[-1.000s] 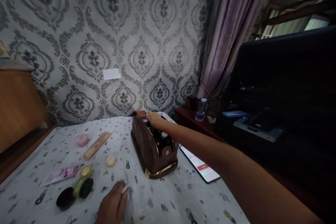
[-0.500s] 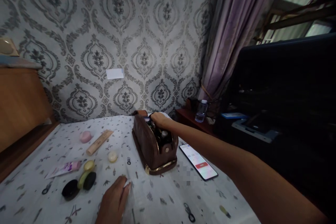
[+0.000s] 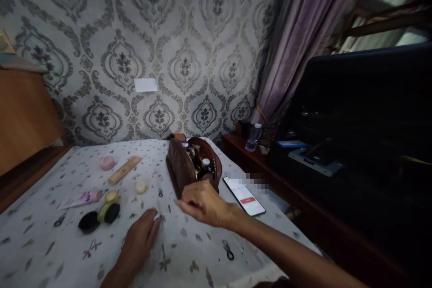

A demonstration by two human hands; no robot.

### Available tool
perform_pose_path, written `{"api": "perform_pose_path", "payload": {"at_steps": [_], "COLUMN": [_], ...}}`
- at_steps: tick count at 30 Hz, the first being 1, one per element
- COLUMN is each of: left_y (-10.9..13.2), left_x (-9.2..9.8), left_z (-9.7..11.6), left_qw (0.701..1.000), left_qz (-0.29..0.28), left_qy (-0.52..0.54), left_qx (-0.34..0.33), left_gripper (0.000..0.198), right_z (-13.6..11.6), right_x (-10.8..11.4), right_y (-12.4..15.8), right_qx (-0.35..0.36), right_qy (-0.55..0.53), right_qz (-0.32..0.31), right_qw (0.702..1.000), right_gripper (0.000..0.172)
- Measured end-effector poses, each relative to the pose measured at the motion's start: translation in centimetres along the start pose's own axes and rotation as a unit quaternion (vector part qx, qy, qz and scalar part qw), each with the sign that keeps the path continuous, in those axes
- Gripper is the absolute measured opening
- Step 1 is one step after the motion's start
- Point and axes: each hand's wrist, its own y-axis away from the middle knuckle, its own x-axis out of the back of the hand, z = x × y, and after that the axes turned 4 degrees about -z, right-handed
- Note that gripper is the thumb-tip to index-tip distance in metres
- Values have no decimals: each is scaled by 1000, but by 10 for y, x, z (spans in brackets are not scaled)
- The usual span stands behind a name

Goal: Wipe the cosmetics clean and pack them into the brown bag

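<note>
A brown toiletry bag stands open on the patterned sheet, with a white-capped bottle and other small items crowded inside. My right hand is in front of the bag's near end, its fingers curled closed; what they hold, if anything, is hidden. To the left, my left hand rests on the sheet with fingers stretched out and nothing in it. Beyond it lie a pink round container, a beige tube, a small cream-coloured jar, a pink-white tube and a black round container.
A phone with a lit screen lies right of the bag. Yellow-green pieces lie near the black container. A clear bottle stands on a dark red surface at the back right. A wooden cabinet stands at the left.
My right hand has come out of the bag and moved toward me, to the bag's near end. My left hand stays on the sheet. The view has tilted slightly.
</note>
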Motion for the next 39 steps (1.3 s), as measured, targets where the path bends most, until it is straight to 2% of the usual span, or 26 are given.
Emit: {"api": "perform_pose_path", "payload": {"at_steps": [1,3,5,7,11,13,15,18,21,24,27,32,36,39], "left_y": [-1,-4,-6,-7,-2,0,2,4,7,11,11,3,-4,-6], "left_x": [4,11,17,21,32,43,58,87,113,124,119,98,90,89], "left_z": [5,14,19,19,16,16,14,4,-12,-24,-25,-14,-14,-16], "left_qw": [1000,999,997,996,993,992,990,981,960,936,920,873,860,862], "left_qz": [-20,-20,-5,12,49,58,75,118,164,173,128,39,35,39], "left_qy": [15,32,42,36,-2,-30,-60,-100,-154,-237,-329,-465,-493,-488], "left_qx": [16,36,59,79,105,106,102,114,164,193,172,142,129,133], "left_gripper": [34,33,30,28,28,29,29,28,30,32,35,46,41,40], "right_z": [-8,-19,-21,-19,-14,-13,-13,-15,-18,-19,-19,-24,-25,-26], "right_x": [-16,-45,-71,-94,-129,-141,-150,-156,-156,-156,-155,-152,-148,-147], "right_y": [4,7,3,-6,-28,-34,-35,-31,-27,-27,-28,-26,-24,-24], "right_qx": [14,-3,-64,-127,-203,-237,-257,-236,-204,-195,-192,-192,-198,-198], "right_qy": [-28,-107,-206,-306,-429,-448,-443,-413,-397,-394,-397,-409,-416,-416], "right_qz": [9,30,41,38,49,62,66,51,36,29,21,-1,-5,6], "right_qw": [999,994,976,943,879,860,856,878,894,898,897,892,888,887], "right_gripper": [42,45,49,55,63,64,63,60,57,56,55,50,43,42]}}
